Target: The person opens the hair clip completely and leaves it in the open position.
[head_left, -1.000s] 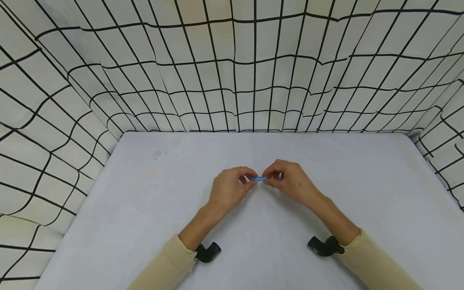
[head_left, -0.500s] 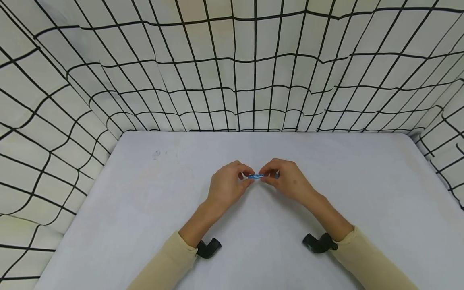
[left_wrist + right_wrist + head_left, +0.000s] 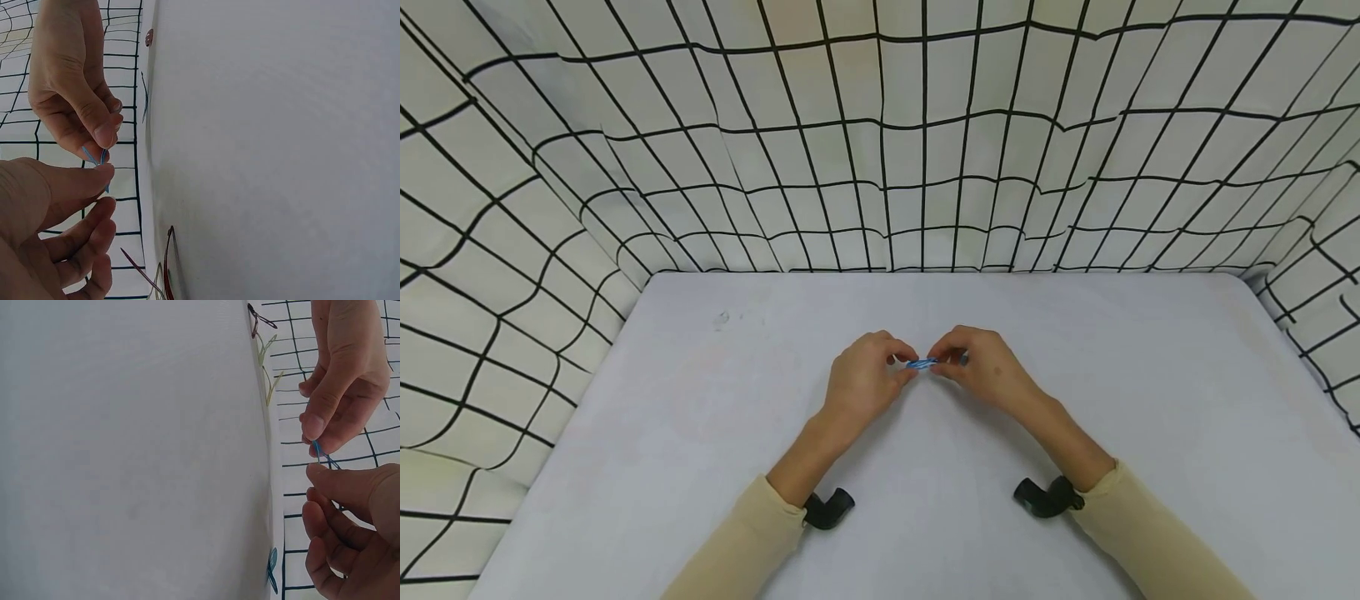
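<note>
In the head view a small blue snap hair clip (image 3: pixel 922 363) is held between both hands over the white table (image 3: pixel 925 483). My left hand (image 3: pixel 863 375) pinches one end with thumb and fingertips. At the opposite end, the thumb and fingertips of my right hand (image 3: pixel 988 367) grip it. Seen from the left wrist, the clip (image 3: pixel 88 154) has its two thin strips spread apart between the hands. The right wrist view also has the blue clip (image 3: pixel 317 449) at the fingertips, its ends covered by fingers.
A white backdrop with a black grid net (image 3: pixel 925 150) rises behind the table. Wrist views show thin clip-like pieces along the table's edge: red (image 3: pixel 167 265), dark blue (image 3: pixel 145 100), pale green (image 3: pixel 262 353), yellow (image 3: pixel 269 390) and teal (image 3: pixel 272 569). Black curved camera mounts (image 3: pixel 830 509) sit at the wrists.
Both hands and the blue hair clip have shifted a little left and slightly toward the far side, the right hand moving more. The hands keep their pinch on it.
</note>
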A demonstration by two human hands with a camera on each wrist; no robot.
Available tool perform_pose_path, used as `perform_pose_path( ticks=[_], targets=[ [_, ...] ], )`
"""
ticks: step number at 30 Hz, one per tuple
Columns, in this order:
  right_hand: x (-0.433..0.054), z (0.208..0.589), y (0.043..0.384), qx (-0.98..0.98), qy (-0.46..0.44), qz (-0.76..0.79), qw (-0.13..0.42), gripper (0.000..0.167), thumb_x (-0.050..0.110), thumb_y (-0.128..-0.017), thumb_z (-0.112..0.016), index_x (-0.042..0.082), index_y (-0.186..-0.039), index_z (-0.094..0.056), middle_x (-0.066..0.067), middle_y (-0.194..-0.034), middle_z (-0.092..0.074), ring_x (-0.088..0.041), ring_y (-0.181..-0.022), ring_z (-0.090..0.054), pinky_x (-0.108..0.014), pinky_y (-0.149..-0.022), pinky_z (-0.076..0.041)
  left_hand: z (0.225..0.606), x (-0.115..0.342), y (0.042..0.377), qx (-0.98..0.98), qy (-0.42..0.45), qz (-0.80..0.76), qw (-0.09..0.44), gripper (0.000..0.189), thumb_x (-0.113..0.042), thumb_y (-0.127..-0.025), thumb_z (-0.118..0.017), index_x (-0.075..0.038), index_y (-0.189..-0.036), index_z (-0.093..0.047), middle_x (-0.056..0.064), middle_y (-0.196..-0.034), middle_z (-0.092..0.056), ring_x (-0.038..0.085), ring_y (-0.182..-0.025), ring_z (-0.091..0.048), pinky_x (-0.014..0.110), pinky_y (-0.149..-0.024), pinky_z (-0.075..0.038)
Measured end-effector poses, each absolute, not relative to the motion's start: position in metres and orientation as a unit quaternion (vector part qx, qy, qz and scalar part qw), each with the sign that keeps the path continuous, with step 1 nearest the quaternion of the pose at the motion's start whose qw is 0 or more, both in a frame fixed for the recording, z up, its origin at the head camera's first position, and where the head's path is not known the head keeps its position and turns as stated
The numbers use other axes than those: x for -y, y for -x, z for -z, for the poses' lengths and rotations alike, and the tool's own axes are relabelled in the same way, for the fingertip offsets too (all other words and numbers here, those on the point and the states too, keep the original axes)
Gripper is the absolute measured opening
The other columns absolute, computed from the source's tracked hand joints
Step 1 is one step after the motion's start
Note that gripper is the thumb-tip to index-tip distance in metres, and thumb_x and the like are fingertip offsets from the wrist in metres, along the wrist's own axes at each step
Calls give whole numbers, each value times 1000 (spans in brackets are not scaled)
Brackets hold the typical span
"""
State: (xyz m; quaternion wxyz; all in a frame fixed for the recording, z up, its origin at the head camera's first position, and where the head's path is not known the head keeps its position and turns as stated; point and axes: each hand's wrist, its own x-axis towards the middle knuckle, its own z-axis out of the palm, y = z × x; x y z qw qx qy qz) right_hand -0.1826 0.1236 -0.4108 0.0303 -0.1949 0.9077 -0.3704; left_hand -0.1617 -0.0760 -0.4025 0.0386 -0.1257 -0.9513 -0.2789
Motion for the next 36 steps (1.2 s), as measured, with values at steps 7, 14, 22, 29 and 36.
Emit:
perform_pose_path(
  ticks=[7,14,22,29,36],
  targets=[
    [-118,412,185,-906,192,373,51,12,12,-89,-82,12,-102,-80,-1,-96,-75,-15,-87,-64,-28,-77,-51,406,79,164,954,137,260,58,14,-17,-83,-89,-19,-97,-84,1,-104,-78,26,-100,-67,46,-88,-52],
    [-114,415,189,-905,194,375,61,11,10,-89,-82,11,-101,-80,-1,-96,-75,-14,-86,-64,-26,-76,-51,406,83,166,956,130,258,43,13,-16,-84,-88,-18,-96,-84,2,-108,-79,29,-104,-68,47,-91,-53],
    [-109,414,192,-906,187,370,82,11,11,-89,-82,12,-100,-79,0,-95,-74,-13,-85,-63,-27,-77,-52,407,86,171,958,115,262,12,12,-14,-85,-86,-18,-96,-84,2,-114,-77,30,-110,-69,46,-89,-57],
    [-103,417,196,-907,185,363,103,10,13,-90,-82,12,-99,-79,0,-94,-73,-12,-85,-63,-26,-77,-52,408,89,171,960,108,259,-8,11,-14,-83,-88,-17,-93,-83,4,-114,-76,29,-113,-67,46,-88,-57],
    [-99,419,195,-908,182,360,109,10,13,-90,-82,11,-100,-79,-1,-93,-73,-13,-84,-64,-26,-76,-52,410,91,171,959,102,263,-16,12,-14,-83,-88,-17,-93,-83,3,-113,-75,27,-113,-67,44,-89,-58]
  ],
)
